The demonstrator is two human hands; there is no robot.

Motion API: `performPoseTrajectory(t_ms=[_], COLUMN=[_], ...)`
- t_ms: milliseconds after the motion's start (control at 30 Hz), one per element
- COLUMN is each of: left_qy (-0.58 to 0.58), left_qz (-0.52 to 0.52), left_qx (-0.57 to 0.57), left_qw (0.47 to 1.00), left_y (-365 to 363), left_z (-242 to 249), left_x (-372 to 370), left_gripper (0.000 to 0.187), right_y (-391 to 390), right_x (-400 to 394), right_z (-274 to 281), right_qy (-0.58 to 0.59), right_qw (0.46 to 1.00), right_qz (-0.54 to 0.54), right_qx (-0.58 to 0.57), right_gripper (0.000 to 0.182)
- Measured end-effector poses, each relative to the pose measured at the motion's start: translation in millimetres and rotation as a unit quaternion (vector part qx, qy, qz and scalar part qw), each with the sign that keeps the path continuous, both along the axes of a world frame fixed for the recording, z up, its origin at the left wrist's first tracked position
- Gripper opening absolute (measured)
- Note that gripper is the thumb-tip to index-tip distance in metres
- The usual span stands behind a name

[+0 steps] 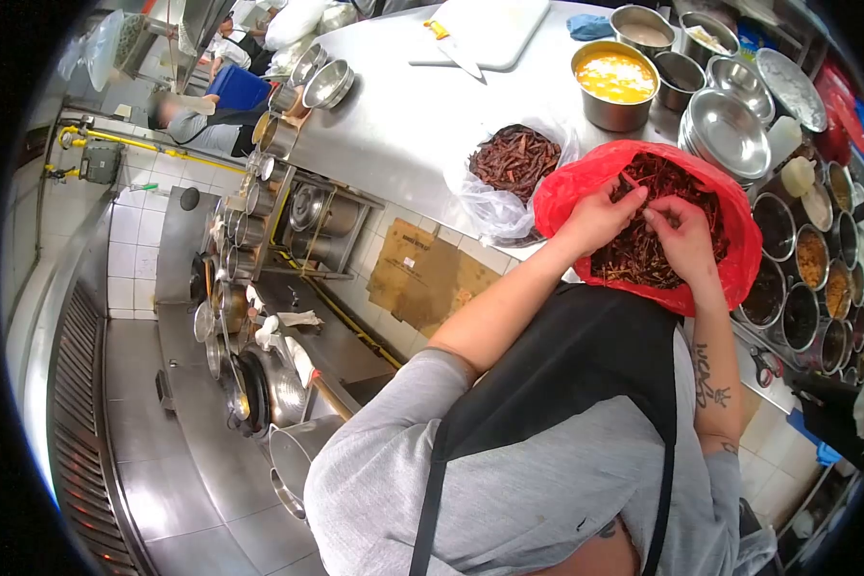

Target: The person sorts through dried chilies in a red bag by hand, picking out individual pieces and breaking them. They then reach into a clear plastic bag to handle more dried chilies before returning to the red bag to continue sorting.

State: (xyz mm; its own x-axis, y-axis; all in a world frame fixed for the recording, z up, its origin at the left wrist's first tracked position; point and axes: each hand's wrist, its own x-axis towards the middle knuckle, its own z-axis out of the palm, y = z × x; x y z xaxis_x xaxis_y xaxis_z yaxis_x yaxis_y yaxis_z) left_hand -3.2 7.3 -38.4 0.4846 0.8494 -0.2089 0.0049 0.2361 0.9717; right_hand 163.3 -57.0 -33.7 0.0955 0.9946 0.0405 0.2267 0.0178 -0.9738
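A red plastic bag point(730, 187) lies open on the counter's near edge, full of dark dried chilies point(634, 257). Both hands are over its mouth, fingertips close together. My left hand point(602, 219) is closed in a pinch on what looks like a dried chili, mostly covered by the fingers. Facing it, my right hand point(684, 238) also pinches at the same spot, thumb and forefinger together. Just left of the red bag stands a clear plastic bag point(463, 184) holding redder dried chili pieces point(515, 161).
Behind the bags, a pot of yellow liquid point(616, 82) and stacked metal bowls point(728, 134) stand on the steel counter point(384, 106). A knife point(459, 53) rests by a white cutting board point(499, 29). Scissors point(764, 367) lie at right. Flattened cardboard point(427, 278) covers some floor.
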Motion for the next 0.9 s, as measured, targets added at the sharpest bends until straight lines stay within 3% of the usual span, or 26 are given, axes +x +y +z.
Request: performPoseTrajectory(t_ms=[467,667,767,900], left_qy=[-0.221,-0.235,-0.229,-0.194], left_qz=[-0.099,-0.109,-0.046,-0.026], left_qx=[-0.28,-0.288,-0.279,-0.28], left_qw=[0.929,0.922,0.932,0.94], left_y=[-4.2,-2.0,0.6,8.3], left_z=[6.5,2.9,-3.2,-5.7], left_x=[-9.4,-8.6,-9.0,-16.8], left_gripper=[0.023,0.024,0.023,0.025], right_y=[-6.4,-7.2,-6.1,-0.4], right_x=[6.3,8.8,16.1,26.3], right_z=[3.7,7.9,5.5,7.7], right_qy=[0.089,0.096,0.084,-0.141], right_qw=[0.99,0.988,0.988,0.989], right_qz=[0.105,0.12,0.127,0.039], right_qx=[0.015,0.022,0.01,0.008], right_gripper=[0.005,0.006,0.003,0.019])
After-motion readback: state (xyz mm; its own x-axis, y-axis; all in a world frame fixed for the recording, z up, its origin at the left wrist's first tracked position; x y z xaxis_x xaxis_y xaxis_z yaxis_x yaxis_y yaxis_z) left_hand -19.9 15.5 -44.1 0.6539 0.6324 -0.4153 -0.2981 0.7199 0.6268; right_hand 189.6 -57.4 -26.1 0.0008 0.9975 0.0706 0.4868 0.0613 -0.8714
